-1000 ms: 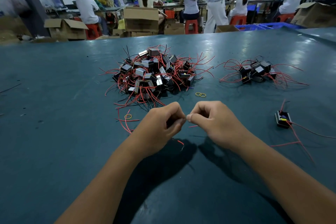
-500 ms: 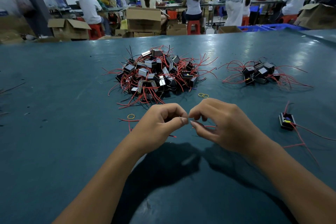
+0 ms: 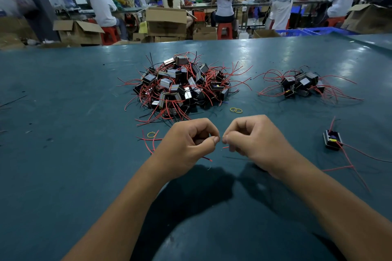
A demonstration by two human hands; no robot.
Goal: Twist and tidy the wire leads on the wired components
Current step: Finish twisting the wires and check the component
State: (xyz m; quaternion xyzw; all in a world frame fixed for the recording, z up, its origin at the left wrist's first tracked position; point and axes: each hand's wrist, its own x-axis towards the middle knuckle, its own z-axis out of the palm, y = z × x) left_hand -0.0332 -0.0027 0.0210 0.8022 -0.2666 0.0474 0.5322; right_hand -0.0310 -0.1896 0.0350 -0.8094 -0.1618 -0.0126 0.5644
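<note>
My left hand (image 3: 187,144) and my right hand (image 3: 256,140) meet fingertip to fingertip above the teal table (image 3: 63,154), both with fingers curled. Each pinches a thin wire lead; a red wire end (image 3: 206,158) sticks out below my left hand, and the component is hidden. A big pile of black wired components (image 3: 180,87) with red leads lies just beyond my hands. A smaller pile (image 3: 301,85) sits to the right. One single component (image 3: 332,140) with long red leads lies at the right.
Yellow rubber bands lie loose: a pair (image 3: 235,110) behind my right hand and one (image 3: 151,134) left of my left hand. Beyond the table's far edge are cardboard boxes (image 3: 166,21), red stools and several seated people at other benches.
My hands stay together, pinching the wire, with only small finger shifts. The view has tilted slightly, so the piles sit a little lower in the frame.
</note>
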